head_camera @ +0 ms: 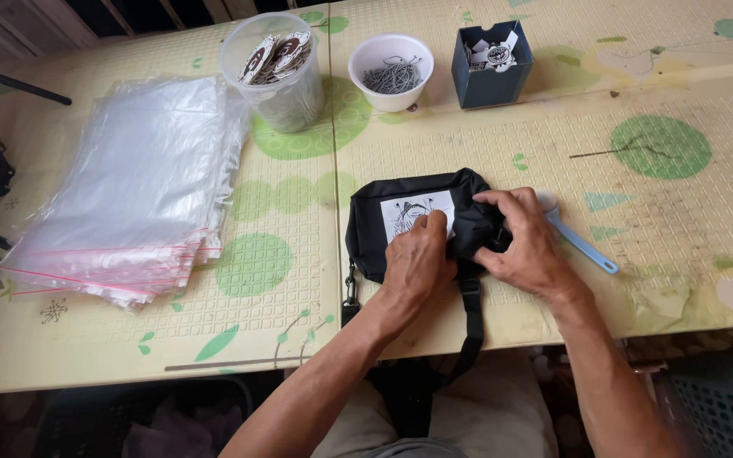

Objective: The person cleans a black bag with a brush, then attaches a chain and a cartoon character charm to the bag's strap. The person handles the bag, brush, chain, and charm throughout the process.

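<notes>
A pale yellow bench (553, 144) with green leaf and circle patterns fills the view from above. At the far left lies a stack of clear plastic bags (129, 187) with thin red sealing strips along their near edges. Behind it, further right, stands a clear plastic tub (277, 72) holding round printed tags, then a white bowl (390, 72) of small metal chains, then a dark blue box (492, 64) of printed cards.

At the centre near the front edge lies a black pouch (383, 233) with a white printed label (409, 212) on its face; its black strap (471, 326) hangs over the bench edge toward the person's lap. The left hand (417, 259) rests on the pouch, fingers bunched together, fingertips pressing at the label's lower right corner. The right hand (523, 237) lies on the pouch's right end, fingers curled and gripping the fabric. Just beside that hand, a light blue tool (583, 246) lies on the bench.
</notes>
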